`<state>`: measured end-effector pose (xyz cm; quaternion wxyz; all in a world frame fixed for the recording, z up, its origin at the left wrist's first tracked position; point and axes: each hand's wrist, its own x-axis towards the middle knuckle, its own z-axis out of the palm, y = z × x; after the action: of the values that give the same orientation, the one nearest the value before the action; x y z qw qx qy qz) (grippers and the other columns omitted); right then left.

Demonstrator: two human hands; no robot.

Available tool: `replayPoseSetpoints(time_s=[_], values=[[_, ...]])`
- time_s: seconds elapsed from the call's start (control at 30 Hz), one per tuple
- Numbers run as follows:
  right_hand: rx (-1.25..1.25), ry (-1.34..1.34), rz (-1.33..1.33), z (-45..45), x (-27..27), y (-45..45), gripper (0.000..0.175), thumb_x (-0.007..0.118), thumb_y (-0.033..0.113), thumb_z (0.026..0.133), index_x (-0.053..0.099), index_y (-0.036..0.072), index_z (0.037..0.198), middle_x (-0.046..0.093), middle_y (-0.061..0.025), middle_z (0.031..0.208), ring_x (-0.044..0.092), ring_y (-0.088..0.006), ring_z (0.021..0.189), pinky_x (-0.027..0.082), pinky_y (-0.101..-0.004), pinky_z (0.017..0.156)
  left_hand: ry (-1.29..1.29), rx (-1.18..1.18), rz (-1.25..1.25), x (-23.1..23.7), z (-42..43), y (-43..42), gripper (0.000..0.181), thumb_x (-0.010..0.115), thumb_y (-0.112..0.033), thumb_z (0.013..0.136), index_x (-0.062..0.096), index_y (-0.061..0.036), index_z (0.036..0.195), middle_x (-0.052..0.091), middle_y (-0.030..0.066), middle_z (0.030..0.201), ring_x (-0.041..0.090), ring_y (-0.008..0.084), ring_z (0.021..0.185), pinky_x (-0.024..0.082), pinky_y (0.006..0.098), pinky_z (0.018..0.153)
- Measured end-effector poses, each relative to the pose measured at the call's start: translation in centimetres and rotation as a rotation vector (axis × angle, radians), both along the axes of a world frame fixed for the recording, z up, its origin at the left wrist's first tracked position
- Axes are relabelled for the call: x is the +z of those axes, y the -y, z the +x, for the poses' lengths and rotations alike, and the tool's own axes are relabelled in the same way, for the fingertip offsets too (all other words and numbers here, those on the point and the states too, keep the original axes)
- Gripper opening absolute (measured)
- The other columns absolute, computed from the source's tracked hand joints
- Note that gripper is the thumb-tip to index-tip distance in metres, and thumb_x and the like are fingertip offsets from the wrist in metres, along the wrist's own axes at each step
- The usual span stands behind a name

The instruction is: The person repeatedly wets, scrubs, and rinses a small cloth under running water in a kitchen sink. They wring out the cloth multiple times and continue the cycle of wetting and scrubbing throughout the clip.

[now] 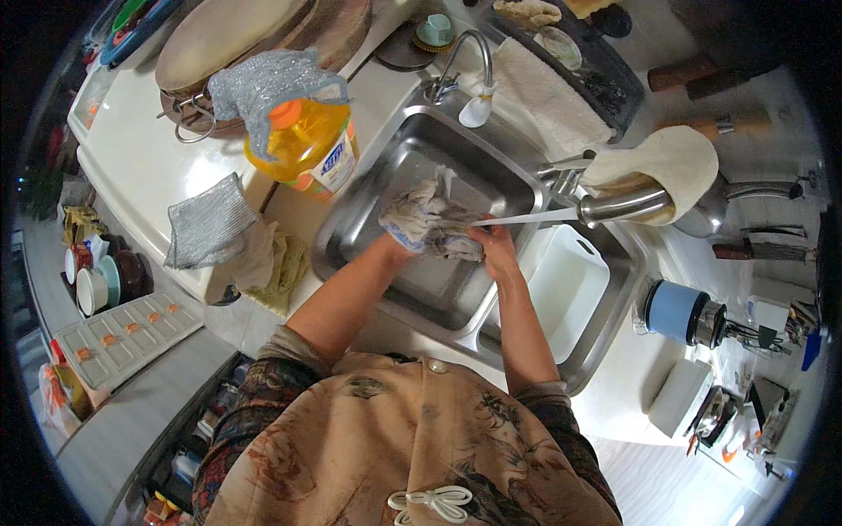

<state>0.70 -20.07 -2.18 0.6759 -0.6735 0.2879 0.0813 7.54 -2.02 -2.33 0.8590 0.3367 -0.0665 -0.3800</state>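
A wet, greyish bunched cloth (pixel 437 220) with a blue-edged part is held above the steel sink basin (pixel 427 315). My left hand (pixel 402 240) is almost wholly covered by the cloth, which wraps up to the wrist; its fingers are hidden. At the cloth's right edge, my right hand (pixel 496 246) grips the fabric with bent fingers. A thin white handle (pixel 526 217) reaches from a steel cylinder (pixel 625 202) across the view to beside my right fingers; whether it touches them I cannot tell. The curved steel faucet (pixel 487 56) stands behind the basin, a white cover on its spout.
A white plastic tub (pixel 569 296) sits in the smaller right basin. Left of the sink stand a bottle of orange liquid (pixel 302 144) under crumpled bubble wrap (pixel 270 92), a silver-grey cloth (pixel 210 223) and a yellowish cloth (pixel 279 276). Knives (pixel 763 252) hang on the right.
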Motion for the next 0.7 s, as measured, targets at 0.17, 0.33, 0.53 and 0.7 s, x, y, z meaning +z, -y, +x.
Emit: replayPoseSetpoints(time_s=[0.17, 0.33, 0.53, 0.7], values=[[0.256, 0.399, -0.651, 4.3, 1.4, 5.3, 0.033, 0.065, 0.004, 0.068, 0.058, 0.006, 0.1, 0.057, -0.0117, 0.097, 0.055, -0.0279, 0.09, 0.043, -0.0362, 0.08, -0.414, -0.123, 0.416, -3.2, -1.2, -2.1, 0.03, 0.049, -0.015, 0.088, 0.048, -0.0019, 0.115, 0.059, 0.0143, 0.106, 0.059, 0.0273, 0.096, 0.051, 0.0406, 0.08], [0.696, 0.522, -1.439, 4.9, 3.1, 8.9, 0.027, 0.053, 0.001, 0.068, 0.058, 0.005, 0.094, 0.055, -0.014, 0.093, 0.054, -0.0309, 0.089, 0.043, -0.0402, 0.077, -0.171, -0.124, 0.568, -3.7, -1.9, 1.2, 0.046, 0.058, -0.011, 0.081, 0.043, -0.0088, 0.125, 0.056, 0.0089, 0.111, 0.056, 0.0234, 0.093, 0.048, 0.0382, 0.078], [0.708, 0.361, -1.465, -4.0, 3.3, 4.5, 0.017, 0.051, 0.002, 0.067, 0.059, 0.004, 0.082, 0.054, -0.0128, 0.092, 0.049, -0.0319, 0.088, 0.042, -0.0401, 0.078, -0.141, -0.247, 0.633, -1.9, -2.0, 0.0, 0.039, 0.052, -0.021, 0.086, 0.046, -0.0159, 0.125, 0.051, 0.0038, 0.117, 0.055, 0.0177, 0.089, 0.046, 0.0349, 0.076], [1.114, 0.1, -1.296, -11.8, 5.0, -2.0, 0.016, 0.052, 0.004, 0.069, 0.061, 0.004, 0.081, 0.054, -0.0116, 0.09, 0.047, -0.0302, 0.085, 0.041, -0.0405, 0.077, -0.145, -0.235, 0.651, -1.4, -1.9, -4.6, 0.033, 0.048, -0.024, 0.09, 0.049, -0.0163, 0.122, 0.054, 0.0026, 0.112, 0.056, 0.0174, 0.087, 0.045, 0.0348, 0.078]])
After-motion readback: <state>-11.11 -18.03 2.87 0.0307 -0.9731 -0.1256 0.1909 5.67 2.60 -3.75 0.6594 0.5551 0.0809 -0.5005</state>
